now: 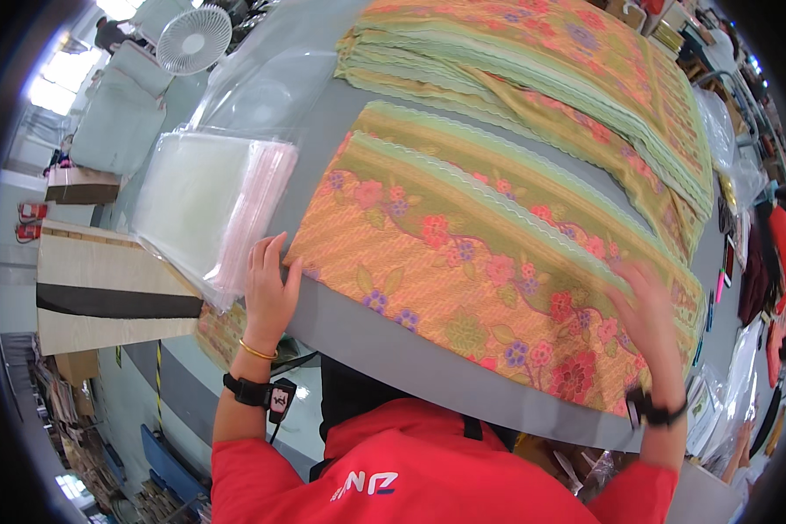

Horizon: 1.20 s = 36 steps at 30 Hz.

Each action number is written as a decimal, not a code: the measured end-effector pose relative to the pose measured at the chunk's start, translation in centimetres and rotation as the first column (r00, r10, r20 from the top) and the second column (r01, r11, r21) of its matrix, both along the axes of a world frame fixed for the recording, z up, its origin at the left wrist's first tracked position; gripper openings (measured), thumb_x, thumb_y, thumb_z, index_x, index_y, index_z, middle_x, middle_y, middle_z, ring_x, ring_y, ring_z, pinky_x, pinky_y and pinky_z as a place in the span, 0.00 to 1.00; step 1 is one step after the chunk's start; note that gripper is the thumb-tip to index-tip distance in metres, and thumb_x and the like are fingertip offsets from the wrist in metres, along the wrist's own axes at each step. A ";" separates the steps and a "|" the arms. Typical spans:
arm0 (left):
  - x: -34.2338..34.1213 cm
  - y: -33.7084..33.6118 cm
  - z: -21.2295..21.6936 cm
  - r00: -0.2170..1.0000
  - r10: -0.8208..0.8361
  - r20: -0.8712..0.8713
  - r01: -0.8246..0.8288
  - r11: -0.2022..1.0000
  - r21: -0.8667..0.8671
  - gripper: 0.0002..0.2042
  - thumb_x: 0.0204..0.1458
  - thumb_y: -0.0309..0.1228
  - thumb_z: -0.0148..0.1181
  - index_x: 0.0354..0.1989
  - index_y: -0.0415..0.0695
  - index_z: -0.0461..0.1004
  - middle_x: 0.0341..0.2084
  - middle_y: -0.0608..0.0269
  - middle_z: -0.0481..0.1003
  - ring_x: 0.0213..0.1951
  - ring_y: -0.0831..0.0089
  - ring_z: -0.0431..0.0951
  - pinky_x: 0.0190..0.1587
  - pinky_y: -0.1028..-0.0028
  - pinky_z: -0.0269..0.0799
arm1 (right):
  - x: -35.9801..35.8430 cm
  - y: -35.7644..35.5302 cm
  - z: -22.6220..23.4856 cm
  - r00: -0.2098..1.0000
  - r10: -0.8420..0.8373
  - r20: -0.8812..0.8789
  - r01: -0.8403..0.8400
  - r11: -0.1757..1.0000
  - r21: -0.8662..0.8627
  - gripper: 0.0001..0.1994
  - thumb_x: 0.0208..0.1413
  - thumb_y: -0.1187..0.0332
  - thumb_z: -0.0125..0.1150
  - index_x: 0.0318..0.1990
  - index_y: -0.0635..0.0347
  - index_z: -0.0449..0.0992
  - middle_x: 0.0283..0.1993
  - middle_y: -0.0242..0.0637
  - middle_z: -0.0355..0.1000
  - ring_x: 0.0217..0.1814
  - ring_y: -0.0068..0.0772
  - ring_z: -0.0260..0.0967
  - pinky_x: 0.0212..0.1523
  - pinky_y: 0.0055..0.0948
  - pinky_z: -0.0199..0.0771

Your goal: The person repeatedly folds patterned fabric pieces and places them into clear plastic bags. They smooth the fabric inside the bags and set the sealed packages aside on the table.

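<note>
A folded floral cloth (463, 262) in orange, olive and pale green, with wavy edges, lies on the grey table before me. My left hand (272, 288) rests at the cloth's left corner, fingers stretched out and thumb by its edge. Close beside those fingers is a stack of clear plastic bags (201, 205). Over the right part of the cloth, my right hand (644, 306) is slightly blurred; its fingers look spread on or just above the fabric, with nothing visible in them. Each wrist wears a dark strap.
A larger pile of matching cloth (550, 79) covers the table's far side. Pens (720, 284), dark cloth and plastic wrap lie along the right. At the left stand a wooden board (113, 306) with a black band and a white fan (194, 39).
</note>
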<state>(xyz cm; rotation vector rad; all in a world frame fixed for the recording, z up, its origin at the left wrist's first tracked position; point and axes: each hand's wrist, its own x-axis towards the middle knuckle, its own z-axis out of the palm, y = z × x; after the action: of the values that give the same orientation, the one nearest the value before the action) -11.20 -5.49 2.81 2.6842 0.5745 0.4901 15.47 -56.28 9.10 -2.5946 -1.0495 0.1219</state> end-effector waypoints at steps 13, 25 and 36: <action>0.2 4.2 -1.2 0.959 0.183 -0.218 -0.249 0.909 -0.334 0.14 0.53 0.25 0.69 0.46 0.39 0.76 0.31 0.65 0.74 0.30 0.73 0.73 0.32 0.69 0.71 | 13.3 51.9 -8.3 0.609 0.751 -0.254 -0.755 0.648 0.104 0.12 0.54 0.62 0.72 0.39 0.58 0.76 0.44 0.38 0.77 0.45 0.40 0.72 0.46 0.41 0.74; -1.3 10.7 13.4 0.958 0.033 0.286 -0.016 0.998 -0.061 0.04 0.63 0.17 0.61 0.43 0.37 0.75 0.44 0.65 0.76 0.44 0.78 0.76 0.53 0.79 0.74 | 14.8 43.5 12.2 0.592 0.805 -0.034 -0.717 0.545 0.434 0.11 0.55 0.70 0.72 0.42 0.67 0.84 0.35 0.38 0.82 0.35 0.31 0.81 0.39 0.32 0.83; 6.3 -22.1 5.6 0.631 -0.776 0.022 0.769 0.621 -0.154 0.11 0.45 0.20 0.62 0.36 0.42 0.69 0.32 0.54 0.71 0.38 0.51 0.74 0.44 0.55 0.71 | 11.6 11.2 0.2 0.748 0.664 0.005 -0.656 0.738 0.158 0.04 0.55 0.76 0.66 0.37 0.58 0.80 0.41 0.33 0.76 0.48 0.36 0.75 0.49 0.37 0.77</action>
<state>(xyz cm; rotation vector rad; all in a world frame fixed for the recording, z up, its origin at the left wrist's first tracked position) -4.93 -27.62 8.41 2.4732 -0.5500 0.1149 27.06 -45.12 9.31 -1.9521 -1.8423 0.2656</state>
